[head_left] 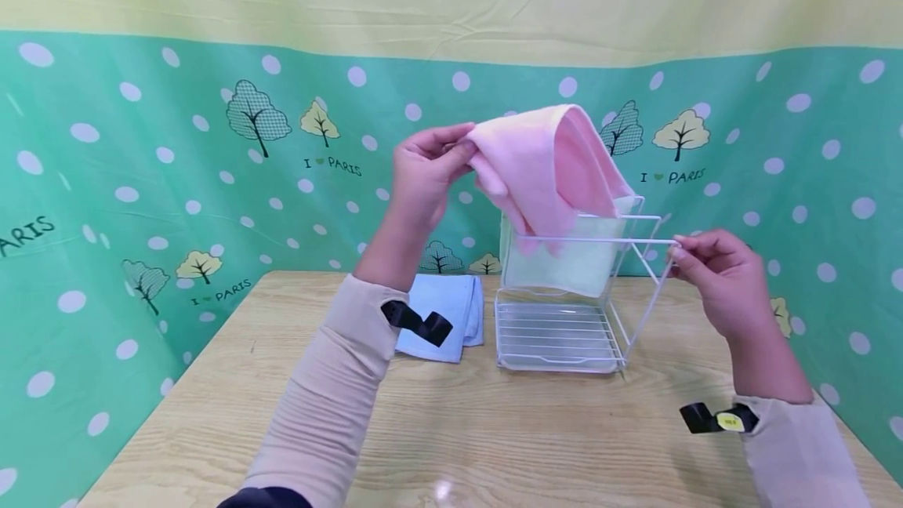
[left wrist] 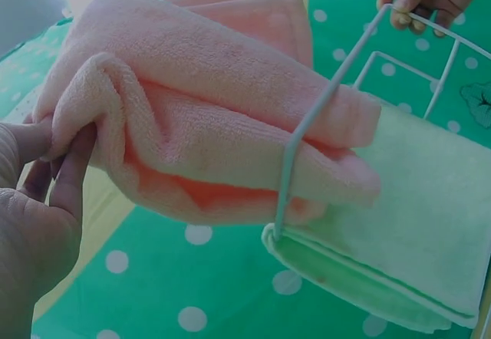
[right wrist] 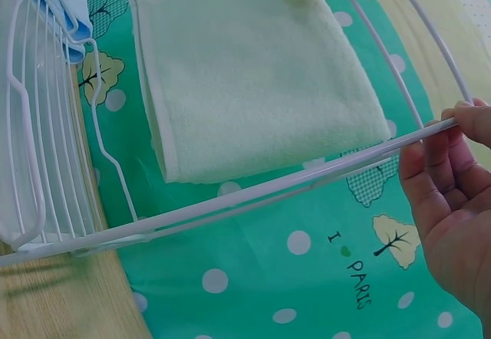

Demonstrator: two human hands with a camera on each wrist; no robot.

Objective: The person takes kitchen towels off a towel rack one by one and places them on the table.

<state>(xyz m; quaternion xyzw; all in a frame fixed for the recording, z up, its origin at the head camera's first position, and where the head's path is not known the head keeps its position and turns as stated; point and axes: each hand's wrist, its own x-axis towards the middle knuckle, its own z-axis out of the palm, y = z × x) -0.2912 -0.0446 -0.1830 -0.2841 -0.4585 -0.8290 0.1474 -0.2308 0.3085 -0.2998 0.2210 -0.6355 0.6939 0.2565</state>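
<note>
My left hand (head_left: 430, 171) pinches one end of a folded pink towel (head_left: 522, 163), held up above a white wire rack (head_left: 649, 265). In the left wrist view the towel's other end (left wrist: 349, 124) reaches past the rack's front top bar. My right hand (head_left: 727, 281) grips the rack's top right corner between thumb and fingers. A pale green towel (right wrist: 253, 78) hangs folded over a rear bar of the rack, behind and below the pink one. At the rack's base sits a clear tray (head_left: 557, 335) with white wires across it.
A folded blue towel (head_left: 440, 312) lies on the wooden table (head_left: 536, 437), left of the rack and partly behind my left wrist. Behind the table hangs a green and yellow curtain (head_left: 282, 202) with dots and trees.
</note>
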